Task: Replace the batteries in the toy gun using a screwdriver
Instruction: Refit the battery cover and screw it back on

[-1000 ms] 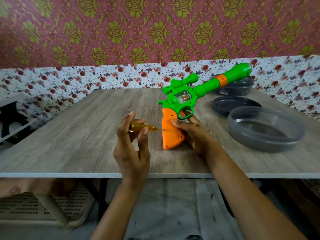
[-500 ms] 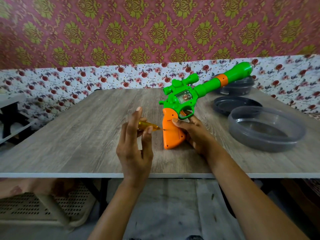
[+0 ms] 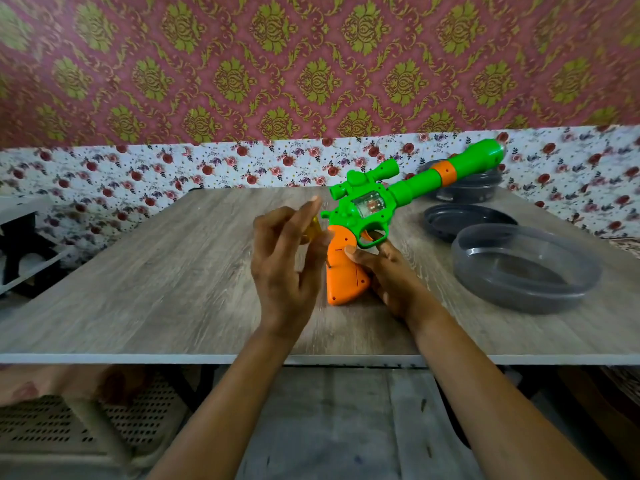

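A green toy gun (image 3: 388, 199) with an orange grip (image 3: 344, 271) stands on the wooden table (image 3: 173, 278), grip down, barrel slanting up to the right. My right hand (image 3: 388, 275) holds the grip from the right, thumb across its side. My left hand (image 3: 287, 265) is just left of the grip and pinches a screwdriver with an amber handle (image 3: 311, 230). The hand hides most of the tool. A short bit of its metal tip shows at the grip's left edge (image 3: 328, 265).
A grey translucent bowl (image 3: 526, 268) sits at the right of the table. Behind it lie a dark lid (image 3: 464, 223) and another dark container (image 3: 467, 188) under the gun's barrel. A perforated plastic stool (image 3: 69, 431) stands below the table's near-left edge.
My left hand has moved right, closer to the orange grip, and turned, so the screwdriver handle now points more upward. The gun and my right hand stay in place.
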